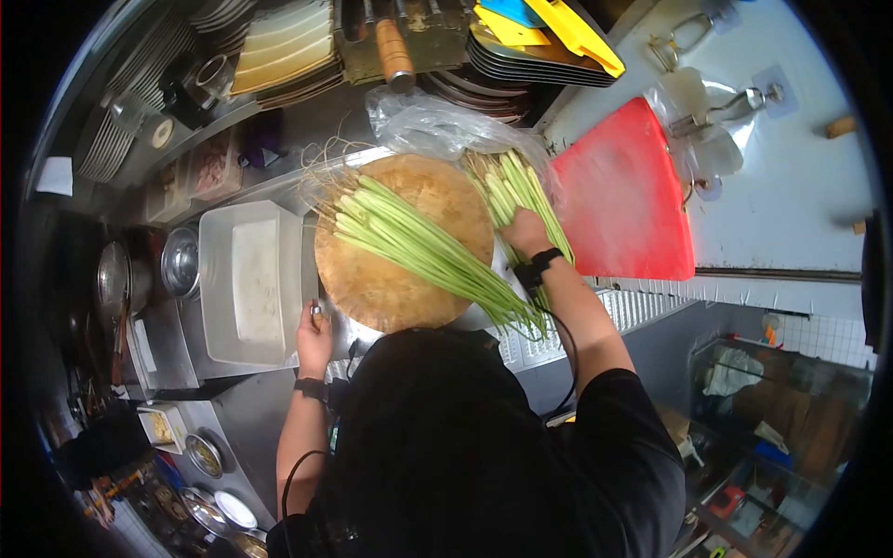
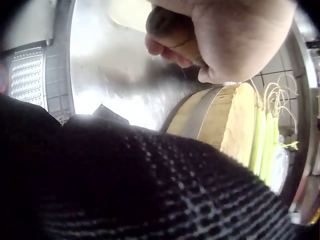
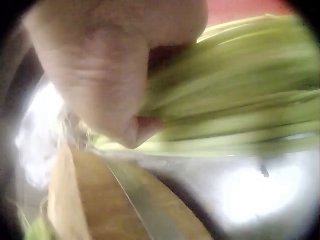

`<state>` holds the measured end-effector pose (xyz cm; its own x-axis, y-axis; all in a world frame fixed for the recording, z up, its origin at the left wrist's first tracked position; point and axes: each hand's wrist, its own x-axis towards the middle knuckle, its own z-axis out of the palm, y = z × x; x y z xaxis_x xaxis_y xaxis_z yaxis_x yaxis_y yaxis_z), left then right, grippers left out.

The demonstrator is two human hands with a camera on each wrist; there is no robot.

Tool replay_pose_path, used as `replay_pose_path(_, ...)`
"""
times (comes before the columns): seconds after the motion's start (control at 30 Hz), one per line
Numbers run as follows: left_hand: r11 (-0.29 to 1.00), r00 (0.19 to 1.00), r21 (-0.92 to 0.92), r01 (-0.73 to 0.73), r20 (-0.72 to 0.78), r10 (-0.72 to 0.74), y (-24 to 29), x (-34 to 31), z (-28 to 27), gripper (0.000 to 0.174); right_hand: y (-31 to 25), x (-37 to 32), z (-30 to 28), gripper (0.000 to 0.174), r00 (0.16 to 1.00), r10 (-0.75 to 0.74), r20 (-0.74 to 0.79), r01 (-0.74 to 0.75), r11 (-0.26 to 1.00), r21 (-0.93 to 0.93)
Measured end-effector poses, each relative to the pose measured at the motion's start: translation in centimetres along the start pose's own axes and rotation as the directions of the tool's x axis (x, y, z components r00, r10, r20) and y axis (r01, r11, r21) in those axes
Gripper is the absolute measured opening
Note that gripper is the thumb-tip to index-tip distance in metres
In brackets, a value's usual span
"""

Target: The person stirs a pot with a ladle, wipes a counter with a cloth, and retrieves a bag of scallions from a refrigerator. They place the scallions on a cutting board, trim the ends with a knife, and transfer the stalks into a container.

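My left hand point(image 1: 314, 342) is low at the left edge of a round wooden chopping block point(image 1: 409, 302). Its fingers curl round a wooden handle point(image 2: 172, 35); the rest of that tool is hidden. A bunch of long green stalks point(image 1: 419, 246) with stringy roots lies slantwise across the block, root ends at the far left. Right of the block, my right hand point(image 1: 526, 232) grips a second bunch of green stalks point(image 3: 240, 90) from above, thumb against its near side. The metal band round the block's side shows in both wrist views.
Left of the block stands a deep translucent plastic tub point(image 1: 219, 279). A clear plastic bag point(image 1: 428, 126) is bunched behind the block. At the right, a red cutting board point(image 1: 623, 200) leans by the wall. Stacked plates point(image 1: 284, 46) and a wooden-handled tool point(image 1: 394, 56) are at the back.
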<state>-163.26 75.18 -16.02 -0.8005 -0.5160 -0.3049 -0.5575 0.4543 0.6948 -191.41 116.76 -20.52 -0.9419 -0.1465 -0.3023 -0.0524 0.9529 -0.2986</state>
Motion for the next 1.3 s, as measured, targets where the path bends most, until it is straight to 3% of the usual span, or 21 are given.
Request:
replay_pose_path(0.07, 1.000, 0.999, -0.006, -0.016, -0.030, 0.016, -1.4, 0.0, 0.3, 0.046, 1.7, 0.4, -1.2, 0.045, 0.996, 0.059, 0.070, -0.071, 0.980, 0.184)
replay_pose_path(0.1, 0.999, 0.998, -0.005, -0.043, -0.055, 0.043, -2.1, 0.1, 0.5, 0.044, 1.5, 0.0, -3.6, 0.034, 0.947, 0.093, 0.308, -0.220, 0.886, 0.409)
replay_pose_path(0.13, 0.999, 0.998, -0.011, -0.037, -0.059, 0.036, -2.4, 0.0, 0.6, 0.044, 2.3, -0.2, -4.3, 0.034, 0.947, 0.089, 0.310, -0.215, 0.890, 0.402)
replay_pose_path(0.2, 0.991, 0.989, -0.039, -0.126, -0.088, 0.123, -3.0, -0.1, 0.7, 0.043, 3.7, -0.8, -5.4, 0.026, 0.913, -0.095, 0.397, -0.234, 0.676, 0.699)
replay_pose_path(0.33, 0.998, 0.999, -0.047, 0.036, 0.005, -0.036, -2.0, 0.0, 0.0, 0.048, 3.6, -2.5, -9.6, 0.029, 0.864, -0.194, 0.464, -0.219, 0.685, 0.694)
replay_pose_path(0.4, 0.999, 0.999, 0.015, 0.037, 0.001, -0.037, -2.0, 0.1, 0.0, 0.047, 2.7, -3.7, -11.3, 0.031, 0.901, -0.219, 0.376, -0.135, 0.682, 0.719)
replay_pose_path(0.47, 0.999, 1.000, 0.044, 0.017, -0.023, -0.016, -2.8, 0.4, 0.5, 0.047, 3.1, -3.5, -11.0, 0.029, 0.887, -0.226, 0.403, -0.141, 0.698, 0.702)
replay_pose_path(0.6, 0.995, 0.992, 0.068, -0.080, -0.092, 0.086, -3.8, 0.6, 1.6, 0.052, 3.9, -1.7, -7.0, 0.029, 0.930, -0.273, 0.246, 0.020, 0.707, 0.707)
replay_pose_path(0.67, 0.993, 0.990, 0.073, -0.091, -0.105, 0.099, -3.8, 0.5, 1.6, 0.054, 2.8, -1.1, -4.7, 0.033, 0.978, -0.171, 0.121, 0.106, 0.903, 0.416)
replay_pose_path(0.73, 1.000, 1.000, 0.016, 0.007, -0.027, -0.007, -2.7, 0.4, 0.8, 0.054, 2.8, -0.3, -2.3, 0.033, 0.984, -0.137, 0.118, 0.086, 0.929, 0.359)
replay_pose_path(0.8, 0.999, 0.998, -0.007, -0.036, -0.053, 0.036, -2.4, 0.3, 0.4, 0.054, 2.4, 0.0, -1.6, 0.032, 0.987, -0.113, 0.112, 0.073, 0.949, 0.307)
replay_pose_path(0.87, 0.997, 0.999, 0.077, 0.001, -0.032, 0.001, -2.2, 0.2, 0.2, 0.047, 1.9, -0.5, -1.8, 0.041, 0.983, -0.176, -0.051, 0.183, 0.964, 0.194)
replay_pose_path(1.0, 0.999, 0.999, 0.034, -0.019, -0.027, 0.020, -2.7, 0.3, 0.7, 0.046, 1.2, 0.5, 0.1, 0.051, 0.997, -0.076, -0.006, 0.075, 0.980, 0.185)
replay_pose_path(1.2, 0.995, 0.993, -0.013, -0.102, -0.053, 0.101, -3.0, 0.4, 0.7, 0.047, -0.9, 0.3, 3.4, 0.044, 0.999, -0.028, 0.016, 0.026, 0.994, 0.109)
replay_pose_path(1.27, 0.997, 0.996, 0.013, -0.079, -0.045, 0.080, -3.0, 0.6, 0.7, 0.046, -1.2, 0.0, 4.0, 0.039, 0.992, 0.004, -0.127, 0.005, 0.997, 0.077)
replay_pose_path(1.3, 0.998, 0.998, 0.033, -0.050, -0.042, 0.051, -3.2, 0.7, 0.8, 0.046, -1.3, -0.2, 3.5, 0.039, 0.992, 0.006, -0.127, 0.004, 0.997, 0.080)
